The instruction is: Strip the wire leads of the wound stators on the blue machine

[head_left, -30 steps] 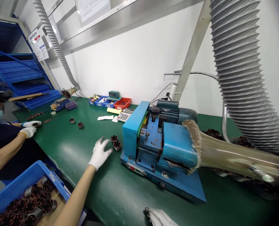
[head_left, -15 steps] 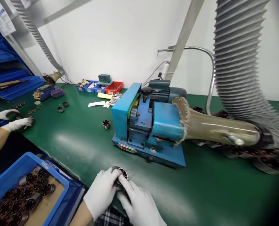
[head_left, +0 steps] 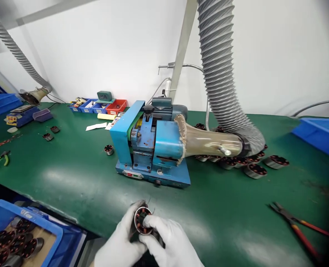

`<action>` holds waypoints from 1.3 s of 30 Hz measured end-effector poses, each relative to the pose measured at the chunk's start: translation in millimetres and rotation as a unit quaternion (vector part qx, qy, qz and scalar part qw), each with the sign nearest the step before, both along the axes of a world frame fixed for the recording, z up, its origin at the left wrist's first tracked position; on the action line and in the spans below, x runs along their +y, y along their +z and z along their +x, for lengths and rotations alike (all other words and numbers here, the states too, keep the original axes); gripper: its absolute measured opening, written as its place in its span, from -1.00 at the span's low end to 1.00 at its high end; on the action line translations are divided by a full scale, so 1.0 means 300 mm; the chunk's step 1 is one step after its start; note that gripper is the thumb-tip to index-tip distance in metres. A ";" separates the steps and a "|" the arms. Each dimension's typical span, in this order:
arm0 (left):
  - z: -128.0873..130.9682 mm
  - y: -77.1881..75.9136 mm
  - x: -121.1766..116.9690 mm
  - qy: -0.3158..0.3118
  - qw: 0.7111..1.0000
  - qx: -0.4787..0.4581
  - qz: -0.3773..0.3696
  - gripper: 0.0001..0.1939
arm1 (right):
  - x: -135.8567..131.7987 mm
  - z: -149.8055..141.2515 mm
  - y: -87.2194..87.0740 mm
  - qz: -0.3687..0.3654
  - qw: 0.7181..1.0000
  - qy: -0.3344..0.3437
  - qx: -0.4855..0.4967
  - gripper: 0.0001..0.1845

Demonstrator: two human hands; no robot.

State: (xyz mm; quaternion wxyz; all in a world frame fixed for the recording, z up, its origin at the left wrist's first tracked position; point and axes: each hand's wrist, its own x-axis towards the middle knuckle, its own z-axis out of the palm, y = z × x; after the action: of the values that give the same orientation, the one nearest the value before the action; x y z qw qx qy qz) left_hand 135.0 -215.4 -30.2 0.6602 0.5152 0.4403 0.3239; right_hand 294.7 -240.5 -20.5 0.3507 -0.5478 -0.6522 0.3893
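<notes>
Both of my white-gloved hands are at one motor stator (head_left: 140,221), a metal ring with copper windings inside and thin wires sticking out. It is held above the bench's front edge, its open face turned up toward me. My left hand (head_left: 122,237) wraps around its left side. From the right, my right hand (head_left: 167,239) grips it, with a finger reaching to the inner rim and the thumb low on the side. Part of the stator is hidden by the gloves. Beyond the hands stands a blue belt grinding machine (head_left: 146,148).
A blue bin (head_left: 52,230) with several stators is at lower left. Red-handled pliers (head_left: 292,218) lie on the green bench (head_left: 222,215) at right. Several stators (head_left: 255,170) stand beneath the clear suction nozzle (head_left: 209,141) and grey hose (head_left: 220,66). A single stator (head_left: 109,150) sits left of the machine.
My view has swung to the right, bringing the pliers and a blue tray into sight; the co-worker's gloved hands are out of view. The stator's face is now tipped more toward me.
</notes>
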 end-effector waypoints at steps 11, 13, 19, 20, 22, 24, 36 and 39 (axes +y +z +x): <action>0.197 0.125 0.026 -0.050 0.951 0.029 0.305 -0.47 | 0.069 0.086 0.143 -0.018 0.910 -0.201 0.362 -0.86; 0.203 0.136 0.027 -0.059 0.940 0.035 0.334 -0.47 | 0.090 0.107 0.161 -0.024 0.898 -0.214 0.383 -0.82; 0.223 0.102 0.035 0.040 0.920 0.049 0.387 -0.49 | 0.095 0.157 0.166 0.090 0.819 -0.361 0.436 -0.83; 0.229 0.094 0.044 0.049 0.919 0.051 0.388 -0.49 | 0.088 0.151 0.154 0.133 0.833 -0.386 0.374 -0.83; 0.247 0.078 0.067 0.064 0.916 0.050 0.392 -0.50 | 0.076 0.127 0.123 0.214 0.881 -0.367 0.209 -0.78; 0.272 0.066 0.092 0.091 0.915 0.047 0.390 -0.56 | 0.081 0.099 0.098 0.271 0.908 -0.315 0.063 -0.73; 0.403 0.069 0.239 0.148 0.964 0.014 0.221 -0.66 | 0.267 0.120 0.097 0.149 0.949 -0.276 -0.039 -0.72; 0.412 0.068 0.258 0.148 0.961 0.020 0.233 -0.66 | 0.277 0.126 0.093 0.151 0.948 -0.280 -0.016 -0.72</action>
State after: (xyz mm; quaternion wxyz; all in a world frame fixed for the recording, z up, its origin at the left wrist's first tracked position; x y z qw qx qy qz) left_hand 258.5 -137.9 -9.8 0.4583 0.5900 0.4368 0.5010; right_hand 332.4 -157.5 7.6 0.5132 -0.6554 -0.5294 0.1638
